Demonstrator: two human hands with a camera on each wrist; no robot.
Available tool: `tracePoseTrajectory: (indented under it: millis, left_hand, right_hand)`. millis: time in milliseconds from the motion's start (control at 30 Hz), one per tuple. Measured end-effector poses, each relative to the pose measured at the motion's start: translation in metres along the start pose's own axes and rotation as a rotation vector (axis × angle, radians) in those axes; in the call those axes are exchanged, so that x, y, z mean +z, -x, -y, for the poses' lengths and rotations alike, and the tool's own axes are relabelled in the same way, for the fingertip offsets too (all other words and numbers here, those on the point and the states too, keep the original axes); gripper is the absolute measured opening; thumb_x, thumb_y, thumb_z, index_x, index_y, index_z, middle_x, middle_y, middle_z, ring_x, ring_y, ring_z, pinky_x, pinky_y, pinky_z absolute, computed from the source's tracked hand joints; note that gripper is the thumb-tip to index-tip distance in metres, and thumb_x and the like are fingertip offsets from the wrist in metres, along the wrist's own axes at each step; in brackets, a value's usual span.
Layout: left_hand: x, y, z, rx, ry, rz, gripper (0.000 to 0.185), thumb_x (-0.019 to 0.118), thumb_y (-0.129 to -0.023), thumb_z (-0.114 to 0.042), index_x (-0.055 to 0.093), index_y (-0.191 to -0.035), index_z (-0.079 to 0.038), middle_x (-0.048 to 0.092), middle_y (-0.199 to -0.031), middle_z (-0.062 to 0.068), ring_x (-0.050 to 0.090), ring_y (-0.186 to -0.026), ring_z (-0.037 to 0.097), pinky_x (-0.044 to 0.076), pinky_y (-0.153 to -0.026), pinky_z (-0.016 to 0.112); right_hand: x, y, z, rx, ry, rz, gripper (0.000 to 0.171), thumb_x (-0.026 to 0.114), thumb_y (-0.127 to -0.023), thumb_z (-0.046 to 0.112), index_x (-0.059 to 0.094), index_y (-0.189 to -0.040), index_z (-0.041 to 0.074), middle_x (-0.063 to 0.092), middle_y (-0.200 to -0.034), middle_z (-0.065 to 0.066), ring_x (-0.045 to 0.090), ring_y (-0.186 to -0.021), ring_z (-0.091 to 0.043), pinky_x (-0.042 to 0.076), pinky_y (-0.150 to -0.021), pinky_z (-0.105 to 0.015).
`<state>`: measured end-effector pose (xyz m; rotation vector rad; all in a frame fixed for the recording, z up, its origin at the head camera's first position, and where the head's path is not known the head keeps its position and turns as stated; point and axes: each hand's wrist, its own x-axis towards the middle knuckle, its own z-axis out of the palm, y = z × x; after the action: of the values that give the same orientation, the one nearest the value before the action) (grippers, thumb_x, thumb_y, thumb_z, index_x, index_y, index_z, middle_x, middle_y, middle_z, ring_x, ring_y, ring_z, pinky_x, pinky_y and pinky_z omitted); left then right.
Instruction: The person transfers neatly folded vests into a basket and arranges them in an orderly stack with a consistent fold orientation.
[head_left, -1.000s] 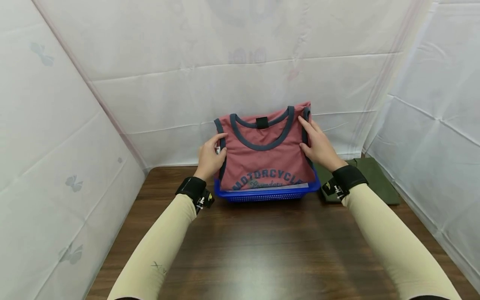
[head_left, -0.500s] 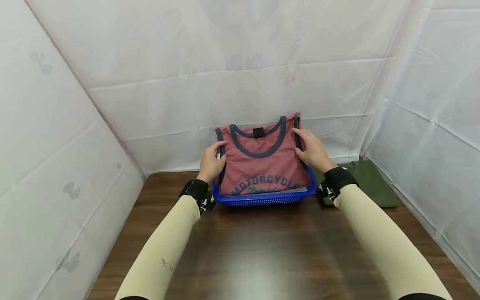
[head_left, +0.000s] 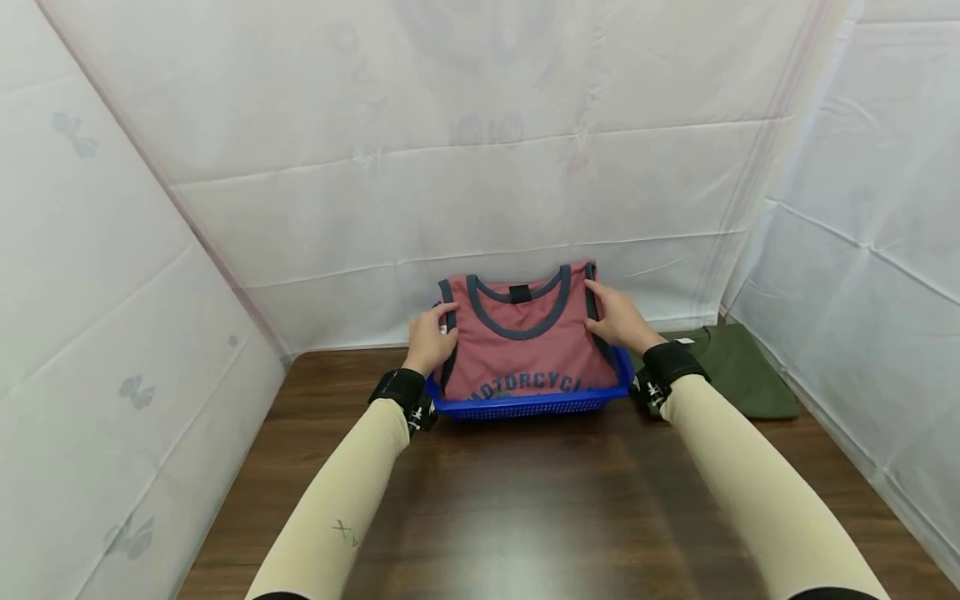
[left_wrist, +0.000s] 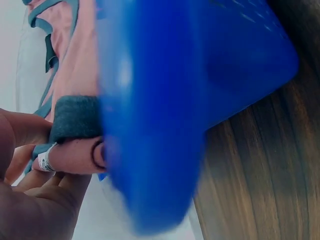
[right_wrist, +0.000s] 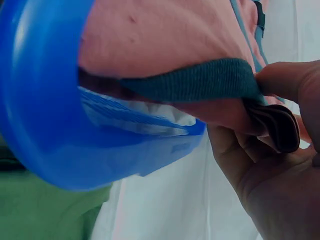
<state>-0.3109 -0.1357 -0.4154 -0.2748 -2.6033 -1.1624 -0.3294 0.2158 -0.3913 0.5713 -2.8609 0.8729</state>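
Note:
A folded reddish-pink tank top (head_left: 517,358) with dark blue-grey trim and lettering leans inside a blue plastic basket (head_left: 525,408). My left hand (head_left: 431,337) pinches its left side edge, thumb in front and fingers behind. In the left wrist view the left hand (left_wrist: 40,185) holds the folded layers beside a small white label. Its right edge is gripped by my right hand (head_left: 622,318). The right wrist view shows the right hand (right_wrist: 270,140) with the thumb over the ribbed trim and the fingers under the folds. The lower part of the top is hidden by the basket's front wall.
To the right of the basket lies a folded dark green garment (head_left: 735,371), partly behind my right wrist. Brown wooden tabletop (head_left: 510,500) stretches in front. White sheeting (head_left: 480,200) hangs behind and at both sides.
Both hands have lowered the tank top deeper into the basket. Its neckline sits lower, and more of the lettering is covered by the basket's front.

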Motion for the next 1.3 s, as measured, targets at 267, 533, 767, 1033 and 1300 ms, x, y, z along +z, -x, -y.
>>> tracePoseTrajectory:
  millis: [267,533,767,1033,1300]
  left_hand:
    - [-0.002,0.004,0.003,-0.056,0.002,0.051,0.047,0.063,-0.093,-0.001,0.063,-0.14,-0.007,0.062,-0.136,0.024,0.051,-0.127,0.045,0.031,-0.115,0.053]
    - [-0.004,0.003,0.0,-0.059,-0.067,0.097,0.048,0.063,-0.091,-0.001,0.064,-0.138,-0.004,0.068,-0.12,0.025,0.06,-0.107,0.039,0.031,-0.111,0.047]
    - [-0.002,0.004,-0.005,-0.044,-0.161,0.148,0.047,0.062,-0.09,0.002,0.063,-0.137,0.001,0.062,-0.082,0.013,0.048,-0.071,0.026,0.039,-0.068,0.036]
    - [0.003,0.009,-0.007,-0.046,-0.226,0.204,0.047,0.058,-0.093,0.003,0.059,-0.14,0.006,0.068,-0.122,0.029,0.055,-0.065,0.026,0.047,-0.063,0.032]
    - [-0.003,0.017,-0.018,-0.005,-0.236,0.253,0.044,0.059,-0.092,0.006,0.06,-0.136,0.011,0.047,-0.15,0.032,0.031,-0.147,0.047,0.03,-0.118,0.057]
  right_hand:
    - [0.004,0.0,0.0,0.077,-0.038,0.093,0.075,0.066,-0.098,0.007,0.027,-0.16,-0.002,0.036,-0.156,-0.033,0.042,-0.138,-0.05,0.041,-0.108,-0.059]
    - [0.007,0.0,0.001,0.06,0.038,0.152,0.073,0.068,-0.097,0.009,0.031,-0.157,-0.007,0.042,-0.149,-0.038,0.045,-0.134,-0.051,0.041,-0.108,-0.059]
    - [0.011,-0.003,0.006,0.075,0.109,0.226,0.069,0.067,-0.095,0.007,0.036,-0.154,-0.01,0.049,-0.141,-0.039,0.051,-0.128,-0.05,0.047,-0.101,-0.055]
    - [0.015,0.0,0.008,0.077,0.164,0.244,0.064,0.068,-0.095,0.007,0.042,-0.15,-0.012,0.058,-0.132,-0.037,0.06,-0.115,-0.047,0.051,-0.09,-0.049]
    - [0.011,0.007,0.013,0.074,0.185,0.218,0.056,0.065,-0.098,0.012,0.047,-0.145,-0.014,0.052,-0.135,-0.04,0.041,-0.131,-0.053,0.043,-0.098,-0.057]
